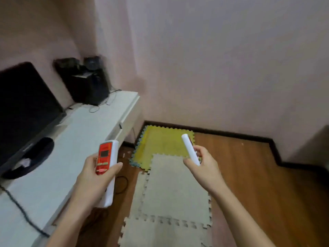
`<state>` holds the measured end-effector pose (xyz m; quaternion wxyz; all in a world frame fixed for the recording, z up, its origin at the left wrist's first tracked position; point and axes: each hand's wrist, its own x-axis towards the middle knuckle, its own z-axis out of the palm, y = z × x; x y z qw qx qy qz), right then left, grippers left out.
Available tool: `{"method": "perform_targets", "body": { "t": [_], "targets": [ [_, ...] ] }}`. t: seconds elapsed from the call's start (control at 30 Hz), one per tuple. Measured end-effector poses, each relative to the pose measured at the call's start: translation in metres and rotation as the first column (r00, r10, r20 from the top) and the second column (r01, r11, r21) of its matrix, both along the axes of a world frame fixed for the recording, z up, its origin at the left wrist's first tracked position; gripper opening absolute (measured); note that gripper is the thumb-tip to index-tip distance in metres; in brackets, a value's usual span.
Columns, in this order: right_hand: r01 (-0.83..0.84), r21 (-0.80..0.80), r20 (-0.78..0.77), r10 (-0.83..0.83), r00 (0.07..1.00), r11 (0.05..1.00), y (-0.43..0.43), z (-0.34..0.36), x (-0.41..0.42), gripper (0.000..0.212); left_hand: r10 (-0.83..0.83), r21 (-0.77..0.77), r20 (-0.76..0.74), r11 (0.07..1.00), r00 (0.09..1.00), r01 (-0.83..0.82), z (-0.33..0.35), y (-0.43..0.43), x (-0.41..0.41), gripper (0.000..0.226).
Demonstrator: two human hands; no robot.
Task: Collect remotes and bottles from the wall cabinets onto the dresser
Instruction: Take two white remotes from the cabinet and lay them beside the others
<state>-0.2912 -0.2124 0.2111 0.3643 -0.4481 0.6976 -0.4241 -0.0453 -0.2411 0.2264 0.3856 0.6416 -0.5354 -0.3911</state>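
Note:
My left hand (97,177) grips a white remote with a red face (105,157), held upright over the front edge of the white dresser (76,132). My right hand (204,166) holds a second white remote (190,148), seen edge-on, a strip of red face on its far side. It hangs above the foam floor mats, to the right of the dresser. No bottles and no wall cabinets are in view.
On the dresser stand a black TV (23,107) on an oval foot and black speakers (85,81) in the corner, with cables trailing. Grey and yellow foam mats (170,189) cover part of the wooden floor. Pink walls close the corner.

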Motion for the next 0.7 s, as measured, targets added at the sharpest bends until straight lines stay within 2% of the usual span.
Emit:
{"method": "perform_targets", "body": {
  "t": [0.07,0.17,0.27,0.33,0.4,0.5,0.7],
  "targets": [
    [0.148,0.058,-0.014,-0.148,0.989,0.987,0.031,-0.024,-0.061,0.033,-0.131,0.036,0.028,0.991,0.991,0.13,-0.019,-0.005,-0.052,0.042],
    [0.37,0.139,-0.06,-0.365,0.929,0.919,0.089,-0.059,-0.15,0.04,-0.33,0.116,0.106,0.941,0.938,0.318,-0.048,-0.008,-0.138,0.044],
    [0.549,0.217,-0.094,-0.542,0.835,0.807,0.149,-0.098,-0.233,0.046,-0.483,0.207,0.153,0.869,0.862,0.45,-0.09,-0.003,-0.234,0.047],
    [0.637,0.284,-0.114,-0.634,0.765,0.717,0.185,-0.12,-0.282,0.045,-0.551,0.262,0.119,0.82,0.826,0.509,-0.112,0.007,-0.307,0.04],
    [0.706,0.349,-0.117,-0.719,0.685,0.616,0.217,-0.135,-0.319,0.047,-0.626,0.303,0.082,0.757,0.775,0.579,-0.125,0.021,-0.378,0.031],
    [0.773,0.408,-0.14,-0.803,0.58,0.486,0.253,-0.147,-0.363,0.055,-0.759,0.322,0.076,0.632,0.646,0.705,-0.133,0.038,-0.471,0.029],
    [0.856,0.44,-0.131,-0.924,0.36,0.271,0.282,-0.163,-0.43,0.059,-0.885,0.323,0.164,0.465,0.435,0.824,-0.147,0.031,-0.596,0.021]
  ]
}}
